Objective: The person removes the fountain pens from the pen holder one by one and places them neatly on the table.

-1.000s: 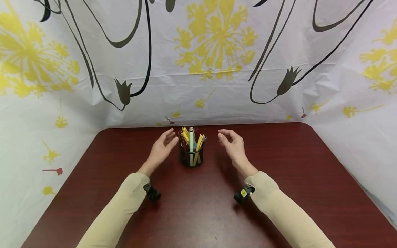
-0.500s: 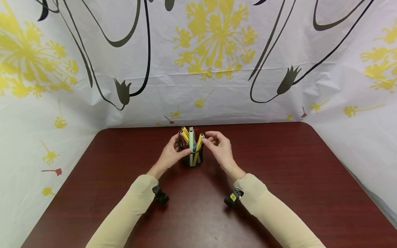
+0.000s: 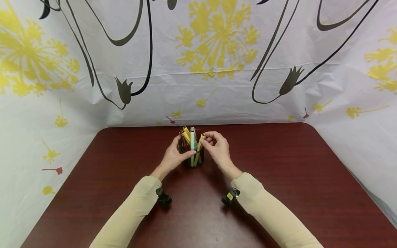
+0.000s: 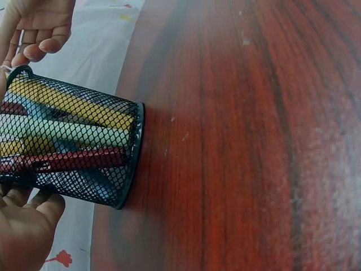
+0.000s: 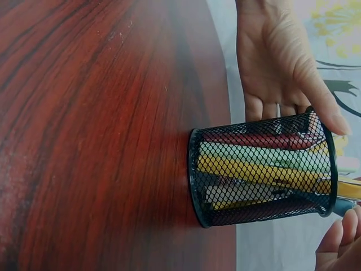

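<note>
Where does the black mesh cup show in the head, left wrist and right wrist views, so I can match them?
Head: black mesh cup just below centre, between the left hand and right hand.
Left wrist: black mesh cup at the left edge, mid-height, base pointing right.
Right wrist: black mesh cup in the right half, base pointing left.
Shared landmark: the pale green marker inside it, seen through the mesh in both wrist views.

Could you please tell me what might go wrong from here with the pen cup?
The pens crowd together in the mesh cup, so pulling one might drag others out. The right hand is beside the top of a yellow marker; a sideways tug could tip the cup if the left hand's hold loosens.
</note>
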Available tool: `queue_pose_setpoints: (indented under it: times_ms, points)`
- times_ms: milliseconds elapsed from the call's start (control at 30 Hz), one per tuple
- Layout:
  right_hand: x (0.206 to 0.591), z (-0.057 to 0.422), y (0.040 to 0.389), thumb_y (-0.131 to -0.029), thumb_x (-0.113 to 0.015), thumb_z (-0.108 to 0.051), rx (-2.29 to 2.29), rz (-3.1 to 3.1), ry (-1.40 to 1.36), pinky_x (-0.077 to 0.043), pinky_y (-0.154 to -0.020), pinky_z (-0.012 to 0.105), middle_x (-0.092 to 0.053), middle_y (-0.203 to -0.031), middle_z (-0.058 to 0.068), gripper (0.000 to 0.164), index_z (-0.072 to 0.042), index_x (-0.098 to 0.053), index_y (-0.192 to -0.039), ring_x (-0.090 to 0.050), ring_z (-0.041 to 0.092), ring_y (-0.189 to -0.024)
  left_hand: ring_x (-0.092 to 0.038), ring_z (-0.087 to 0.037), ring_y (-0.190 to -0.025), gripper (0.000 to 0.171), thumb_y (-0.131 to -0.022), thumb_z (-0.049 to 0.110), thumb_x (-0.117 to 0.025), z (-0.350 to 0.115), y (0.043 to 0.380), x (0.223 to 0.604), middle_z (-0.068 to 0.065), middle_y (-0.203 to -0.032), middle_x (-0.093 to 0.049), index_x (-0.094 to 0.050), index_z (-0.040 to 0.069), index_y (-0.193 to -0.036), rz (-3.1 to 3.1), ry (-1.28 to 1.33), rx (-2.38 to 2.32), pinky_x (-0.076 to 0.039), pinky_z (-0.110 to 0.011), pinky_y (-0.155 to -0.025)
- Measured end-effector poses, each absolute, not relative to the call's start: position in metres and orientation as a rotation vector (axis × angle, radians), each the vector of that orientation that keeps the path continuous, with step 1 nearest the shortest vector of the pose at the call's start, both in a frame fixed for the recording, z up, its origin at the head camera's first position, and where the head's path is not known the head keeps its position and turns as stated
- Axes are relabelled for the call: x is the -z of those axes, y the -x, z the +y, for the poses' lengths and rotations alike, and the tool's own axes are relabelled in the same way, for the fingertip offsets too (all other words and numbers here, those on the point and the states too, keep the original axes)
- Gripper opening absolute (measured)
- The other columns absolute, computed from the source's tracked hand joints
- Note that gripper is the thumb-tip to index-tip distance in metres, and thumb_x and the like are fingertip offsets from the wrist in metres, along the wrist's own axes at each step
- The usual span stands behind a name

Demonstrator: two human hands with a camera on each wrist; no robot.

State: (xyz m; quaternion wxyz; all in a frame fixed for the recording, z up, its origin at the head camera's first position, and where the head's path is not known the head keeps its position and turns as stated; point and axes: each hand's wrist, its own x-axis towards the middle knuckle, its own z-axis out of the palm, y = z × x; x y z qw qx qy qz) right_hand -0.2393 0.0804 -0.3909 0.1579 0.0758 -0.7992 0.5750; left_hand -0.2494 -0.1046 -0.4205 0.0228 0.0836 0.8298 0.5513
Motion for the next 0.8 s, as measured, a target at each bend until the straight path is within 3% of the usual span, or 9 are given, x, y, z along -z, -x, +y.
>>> queue_pose_setpoints:
  times_ms: [333,600,800]
  points:
    - [0.3885,0.0793,0.2410,-0.083,-0.072,-0.016,-1.583,-2.311,-0.210,-0.041,-0.063,0.020,-0.060,-0.084,0.006,0.019,-0.006,-0.067,-0.099,-0.052,0.014,-0.071,-0.037,-0.027,-0.134,0.090,-0.078,0.038,-0.076,-0.1052,0.2511,0.4244,-0.012,-0.148,-0.035,-0.025,0.010,-0.148,2.614,-0.261,-1.676,-0.035,-0.046,-0.106]
    - [0.3856,0.0791,0.2409,-0.083,-0.071,-0.013,-1.585,-2.306,-0.206,-0.041,-0.064,0.020,-0.061,-0.086,0.008,0.016,-0.005,-0.067,-0.096,-0.052,0.014,-0.071,-0.043,-0.026,-0.129,0.088,-0.078,0.036,-0.077,-0.1042,0.2516,0.4247,-0.012,-0.143,-0.042,-0.028,0.010,-0.146,2.627,-0.278,-1.684,-0.039,-0.044,-0.103]
    - [0.3816,0.0789,0.2415,-0.084,-0.070,-0.013,-1.638,-2.270,-0.197,-0.042,-0.064,0.019,-0.062,-0.089,0.009,0.015,-0.005,-0.067,-0.096,-0.053,0.012,-0.072,-0.040,-0.027,-0.132,0.090,-0.078,0.036,-0.076,-0.1052,0.2508,0.4247,-0.013,-0.146,-0.038,-0.026,0.010,-0.147,2.640,-0.278,-1.670,-0.037,-0.045,-0.104]
